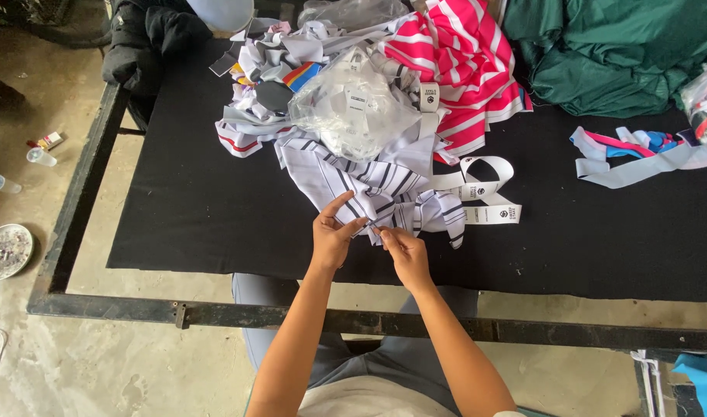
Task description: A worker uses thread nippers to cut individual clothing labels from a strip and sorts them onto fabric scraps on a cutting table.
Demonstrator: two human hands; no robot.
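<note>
Both hands are pinching the striped fabric piece (384,189) at its near edge.
The left hand (332,238) and right hand (404,251) are grasping it taut, fingers closed, before the clear plastic bag (353,104).

white fabric piece (384,189) with dark stripes, crumpled, on black tabletop

Green cloth (624,54) cut off at top, tiny item between fingertips unclear

Both hands close together, left (332,238) and right (404,255) fingers pinched
</note>
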